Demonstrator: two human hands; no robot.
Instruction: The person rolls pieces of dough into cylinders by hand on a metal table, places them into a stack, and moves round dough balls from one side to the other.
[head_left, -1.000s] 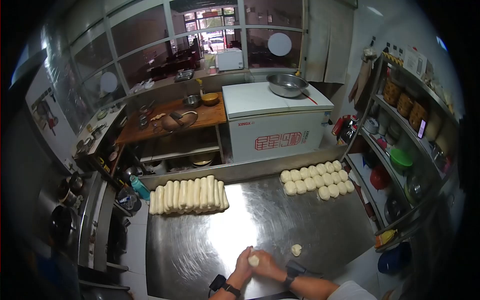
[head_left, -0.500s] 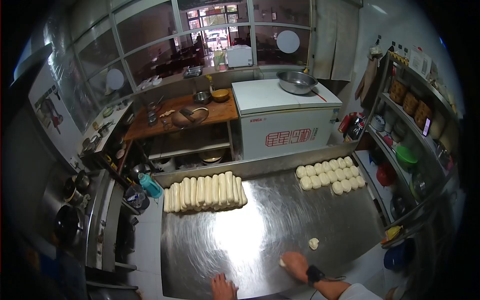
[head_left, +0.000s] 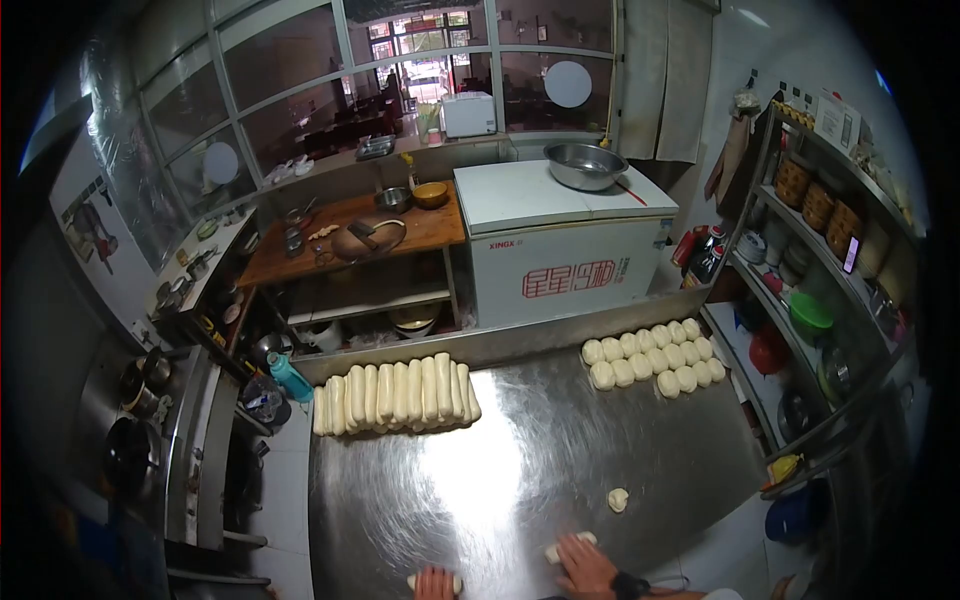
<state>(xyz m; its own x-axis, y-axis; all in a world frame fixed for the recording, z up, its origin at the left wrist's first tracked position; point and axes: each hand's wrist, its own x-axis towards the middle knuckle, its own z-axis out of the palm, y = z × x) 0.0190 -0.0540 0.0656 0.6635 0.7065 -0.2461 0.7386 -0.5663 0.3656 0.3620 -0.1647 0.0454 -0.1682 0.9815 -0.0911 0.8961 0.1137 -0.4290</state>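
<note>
My left hand lies over a short roll of dough near the front edge of the steel table; the dough's ends poke out on both sides of the fingers. To the right, my right hand rests with fingers laid flat across a second dough roll, slightly blurred. Beyond it sits a small loose dough lump, touched by neither hand. A stacked block of long dough sticks stands at the table's back left. Rounded dough pieces sit in rows at the back right.
A raised metal ledge runs along the table's back. Behind it stand a white chest freezer with a steel bowl on top and a wooden counter. Shelves flank the right; a turquoise flask stands at left.
My right hand has shifted down and flattened over its dough. Dough now shows at both sides of my left hand, which sits lower in view. The whole view has tilted slightly.
</note>
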